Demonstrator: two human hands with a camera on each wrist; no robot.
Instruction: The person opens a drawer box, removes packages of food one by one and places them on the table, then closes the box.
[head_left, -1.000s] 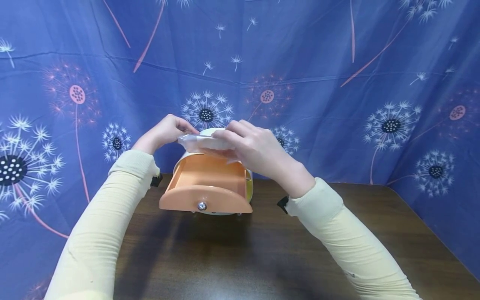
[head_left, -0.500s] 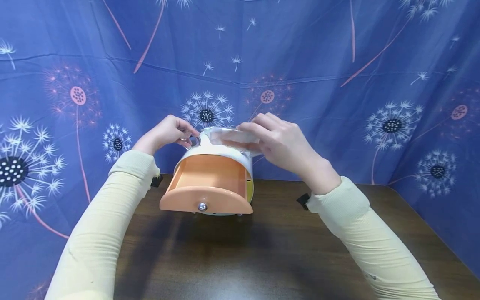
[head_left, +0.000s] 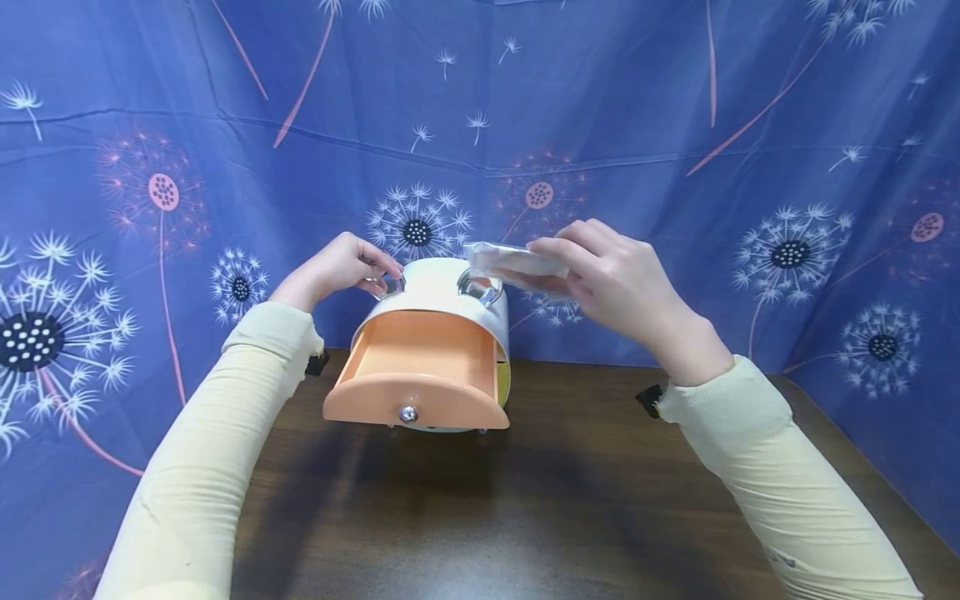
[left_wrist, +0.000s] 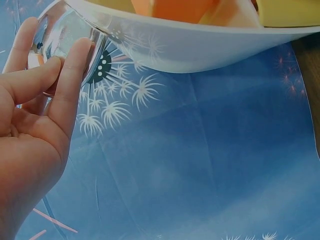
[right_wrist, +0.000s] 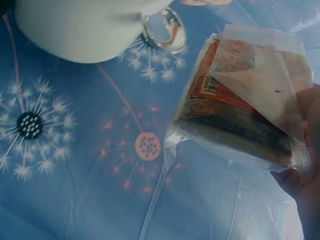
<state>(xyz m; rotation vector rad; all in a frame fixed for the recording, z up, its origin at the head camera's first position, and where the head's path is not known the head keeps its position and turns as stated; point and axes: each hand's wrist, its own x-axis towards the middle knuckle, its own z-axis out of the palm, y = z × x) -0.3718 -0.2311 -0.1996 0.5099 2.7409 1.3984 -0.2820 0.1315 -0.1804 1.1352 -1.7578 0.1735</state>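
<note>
A white rounded container [head_left: 435, 275] stands on the table, its orange drawer [head_left: 416, 392] pulled out toward me by a silver knob's [head_left: 408, 414] side. Two shiny chrome domes sit on its top, one at the left [head_left: 392, 287] and one at the right [head_left: 480, 287]. My left hand [head_left: 341, 268] grips the left dome, thumb and fingers around it in the left wrist view. Beside the right dome, my right hand [head_left: 622, 279] pinches a clear plastic packet [right_wrist: 235, 90] by one end. The packet has an orange-red label with a barcode and dark contents.
The container stands toward the back of the brown wooden table [head_left: 570, 500]. A blue dandelion-print cloth [head_left: 637, 100] hangs close behind it and along the sides. A yellow part [head_left: 503, 383] shows at the container's right side.
My right hand has carried the packet rightward from above the drawer and across the container's top, uncovering the top and right dome. My left hand has stayed at the left dome.
</note>
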